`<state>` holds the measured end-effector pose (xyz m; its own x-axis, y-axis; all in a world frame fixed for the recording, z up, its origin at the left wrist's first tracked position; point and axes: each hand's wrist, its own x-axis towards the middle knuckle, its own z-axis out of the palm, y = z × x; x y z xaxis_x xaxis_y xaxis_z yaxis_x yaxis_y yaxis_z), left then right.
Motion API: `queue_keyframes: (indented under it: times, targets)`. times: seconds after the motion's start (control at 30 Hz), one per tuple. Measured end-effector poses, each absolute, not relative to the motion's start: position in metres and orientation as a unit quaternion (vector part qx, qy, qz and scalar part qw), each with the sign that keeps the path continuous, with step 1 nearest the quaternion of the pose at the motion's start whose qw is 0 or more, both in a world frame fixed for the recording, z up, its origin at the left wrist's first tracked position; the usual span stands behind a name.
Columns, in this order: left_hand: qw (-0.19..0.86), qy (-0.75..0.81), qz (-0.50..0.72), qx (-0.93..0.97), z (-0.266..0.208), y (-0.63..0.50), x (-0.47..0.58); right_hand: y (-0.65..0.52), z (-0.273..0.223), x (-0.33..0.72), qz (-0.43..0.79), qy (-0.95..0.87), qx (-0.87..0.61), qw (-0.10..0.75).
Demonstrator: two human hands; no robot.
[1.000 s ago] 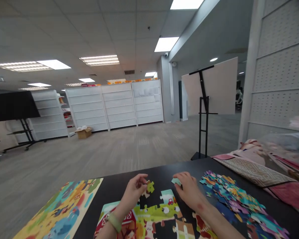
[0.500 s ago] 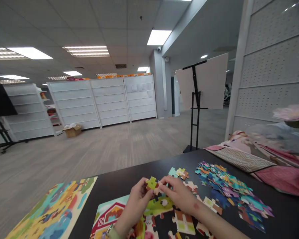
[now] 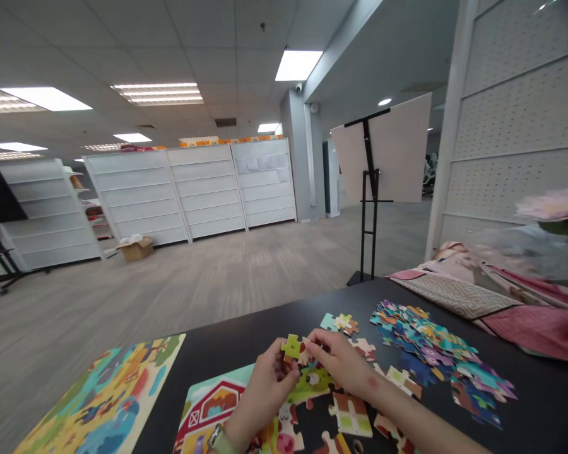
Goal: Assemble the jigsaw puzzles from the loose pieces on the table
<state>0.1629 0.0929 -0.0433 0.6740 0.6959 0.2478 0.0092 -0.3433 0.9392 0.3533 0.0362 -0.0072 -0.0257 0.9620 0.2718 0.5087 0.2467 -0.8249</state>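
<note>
A yellow-green jigsaw piece (image 3: 292, 347) is held up above the table between my hands. A pink and brown piece (image 3: 305, 354) sits against its right side; whether the two are joined I cannot tell. My left hand (image 3: 267, 386) has its fingers curled at the green piece's left edge, the thumb lower down. My right hand (image 3: 341, 362) pinches the right side of the pieces between thumb and fingers. Under my hands lies a partly assembled farm puzzle (image 3: 216, 403) with a red barn and a sheep, partly covered by my left hand and wrist.
Loose farm pieces (image 3: 345, 323) lie beyond and right of my right hand. A heap of blue and purple pieces (image 3: 428, 343) is farther right. At left is a colourful puzzle board (image 3: 108, 394). Pink cloth (image 3: 534, 328) lies along the table's right side.
The green piece has shifted slightly right and up with my hands. My left thumb has dropped away from its face. The view has tilted a little.
</note>
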Motion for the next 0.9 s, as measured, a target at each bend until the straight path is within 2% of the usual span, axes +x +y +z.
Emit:
queue_keyframes:
  times: [0.2, 0.27, 0.37, 0.47, 0.57, 0.7, 0.9]
  targets:
    - [0.483, 0.235, 0.294, 0.790, -0.015, 0.097, 0.149, 0.032, -0.002, 0.353, 0.374, -0.636, -0.515, 0.436]
    - [0.461, 0.248, 0.276, 0.806, -0.002, 0.100, 0.135, 0.025, 0.003, 0.348, 0.421, -0.642, -0.494, 0.409]
    - [0.430, 0.278, 0.261, 0.818, 0.008, 0.096, 0.111, 0.010, 0.011, 0.333, 0.474, -0.671, -0.478, 0.311]
    - [0.372, 0.289, 0.230, 0.852, 0.005, 0.083, 0.095, -0.006, 0.018, 0.316, 0.426, -0.720, -0.512, 0.196]
    - [0.299, 0.263, 0.188, 0.898, -0.005, 0.073, 0.093, -0.015, 0.025, 0.305, 0.347, -0.761, -0.536, 0.117]
    - [0.253, 0.226, 0.167, 0.926, -0.009, 0.072, 0.097, -0.015, 0.027, 0.299, 0.302, -0.788, -0.531, 0.074]
    - [0.265, 0.203, 0.134, 0.933, -0.003, 0.071, 0.091, -0.011, 0.014, 0.298, 0.230, -0.843, -0.486, 0.032]
